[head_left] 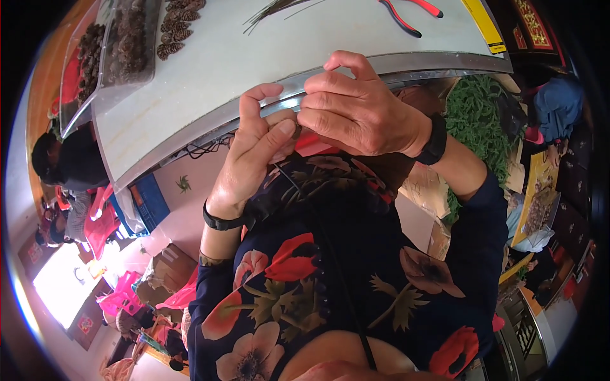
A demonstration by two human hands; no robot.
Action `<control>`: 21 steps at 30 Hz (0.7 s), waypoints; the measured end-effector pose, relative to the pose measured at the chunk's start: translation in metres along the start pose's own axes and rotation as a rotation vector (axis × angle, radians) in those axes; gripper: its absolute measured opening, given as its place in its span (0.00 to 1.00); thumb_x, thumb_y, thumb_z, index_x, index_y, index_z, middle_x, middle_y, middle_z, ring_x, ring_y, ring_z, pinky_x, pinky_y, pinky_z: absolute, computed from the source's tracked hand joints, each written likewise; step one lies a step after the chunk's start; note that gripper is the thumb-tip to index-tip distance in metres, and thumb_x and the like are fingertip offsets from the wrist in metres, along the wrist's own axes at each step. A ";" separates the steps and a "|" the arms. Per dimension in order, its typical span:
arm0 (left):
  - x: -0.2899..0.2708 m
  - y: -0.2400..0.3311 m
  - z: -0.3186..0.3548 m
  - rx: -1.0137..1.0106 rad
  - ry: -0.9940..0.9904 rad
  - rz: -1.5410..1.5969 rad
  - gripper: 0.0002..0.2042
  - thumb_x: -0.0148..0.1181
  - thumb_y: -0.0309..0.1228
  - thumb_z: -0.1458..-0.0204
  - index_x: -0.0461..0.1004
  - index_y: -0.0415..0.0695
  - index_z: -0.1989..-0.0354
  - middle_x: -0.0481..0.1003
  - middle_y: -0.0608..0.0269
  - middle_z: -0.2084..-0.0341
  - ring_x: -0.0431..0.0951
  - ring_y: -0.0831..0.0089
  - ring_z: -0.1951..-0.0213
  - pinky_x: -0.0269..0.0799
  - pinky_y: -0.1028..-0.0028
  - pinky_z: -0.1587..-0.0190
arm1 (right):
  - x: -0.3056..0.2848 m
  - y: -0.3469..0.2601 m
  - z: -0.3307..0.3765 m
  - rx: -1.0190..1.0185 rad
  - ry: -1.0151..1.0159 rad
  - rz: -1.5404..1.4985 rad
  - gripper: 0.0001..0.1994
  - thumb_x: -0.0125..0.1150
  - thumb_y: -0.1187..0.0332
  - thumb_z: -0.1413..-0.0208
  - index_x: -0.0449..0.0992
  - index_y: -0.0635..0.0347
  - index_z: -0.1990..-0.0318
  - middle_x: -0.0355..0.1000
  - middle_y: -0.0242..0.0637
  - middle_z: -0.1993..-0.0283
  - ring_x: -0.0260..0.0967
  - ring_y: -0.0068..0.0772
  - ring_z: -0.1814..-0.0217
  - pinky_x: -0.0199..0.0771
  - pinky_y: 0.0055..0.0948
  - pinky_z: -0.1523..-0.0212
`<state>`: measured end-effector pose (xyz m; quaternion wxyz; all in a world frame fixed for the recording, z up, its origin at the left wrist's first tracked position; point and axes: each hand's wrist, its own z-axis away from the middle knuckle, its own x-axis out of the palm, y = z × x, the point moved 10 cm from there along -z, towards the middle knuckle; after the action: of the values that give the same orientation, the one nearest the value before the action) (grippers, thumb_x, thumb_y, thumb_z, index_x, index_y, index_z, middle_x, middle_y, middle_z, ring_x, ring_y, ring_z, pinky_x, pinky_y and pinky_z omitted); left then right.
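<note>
My left hand [254, 149] and my right hand [352, 105] meet close to my chest, just below the metal edge of a white table [210, 76]. Between the fingertips of both hands sits a small brownish object [283, 120], mostly hidden, so I cannot tell what it is. My right hand's thumb and forefinger are pinched together above it. Both wrists wear black bands. I wear a dark top with red and pink flowers [337, 254].
On the table lie pine cones [175, 28] loose and in clear trays [121, 44], thin green needles [273, 9], red-handled pliers [406, 13] and a yellow strip [484, 25]. A pile of green sprigs [476, 120] lies right. A seated person [70, 162] is at left.
</note>
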<state>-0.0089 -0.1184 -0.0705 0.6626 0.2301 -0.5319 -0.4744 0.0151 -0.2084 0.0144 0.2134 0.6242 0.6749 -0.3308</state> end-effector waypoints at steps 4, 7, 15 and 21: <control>0.006 0.016 0.002 0.163 0.075 -0.338 0.22 0.46 0.23 0.41 0.46 0.41 0.41 0.66 0.64 0.71 0.61 0.79 0.72 0.58 0.83 0.68 | 0.001 0.006 -0.001 0.098 -0.020 -0.140 0.06 0.61 0.74 0.54 0.74 0.57 0.66 0.70 0.30 0.68 0.68 0.32 0.59 0.62 0.41 0.48; 0.015 0.029 0.010 0.396 0.123 -0.826 0.21 0.46 0.18 0.41 0.46 0.39 0.43 0.68 0.61 0.71 0.68 0.75 0.71 0.66 0.77 0.68 | 0.010 0.016 0.005 0.261 -0.046 -0.254 0.06 0.61 0.76 0.54 0.74 0.59 0.66 0.70 0.33 0.69 0.68 0.34 0.63 0.66 0.35 0.55; -0.009 0.015 -0.003 0.439 0.264 -0.820 0.23 0.47 0.20 0.41 0.44 0.42 0.42 0.64 0.65 0.71 0.62 0.79 0.71 0.61 0.81 0.67 | 0.072 0.058 0.061 1.118 -0.156 -1.058 0.07 0.57 0.71 0.42 0.74 0.65 0.59 0.72 0.31 0.67 0.66 0.16 0.68 0.65 0.19 0.72; -0.034 0.007 -0.006 0.258 0.306 -0.318 0.21 0.44 0.23 0.41 0.43 0.42 0.42 0.64 0.66 0.70 0.60 0.81 0.72 0.61 0.83 0.68 | 0.064 0.054 0.073 1.166 0.173 -1.051 0.10 0.54 0.70 0.39 0.72 0.65 0.54 0.71 0.27 0.68 0.62 0.12 0.71 0.63 0.14 0.71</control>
<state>0.0001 -0.0873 -0.0834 0.6176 0.4628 -0.4386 -0.4605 0.0509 -0.2159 -0.0908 -0.3859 0.2580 0.6132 -0.6392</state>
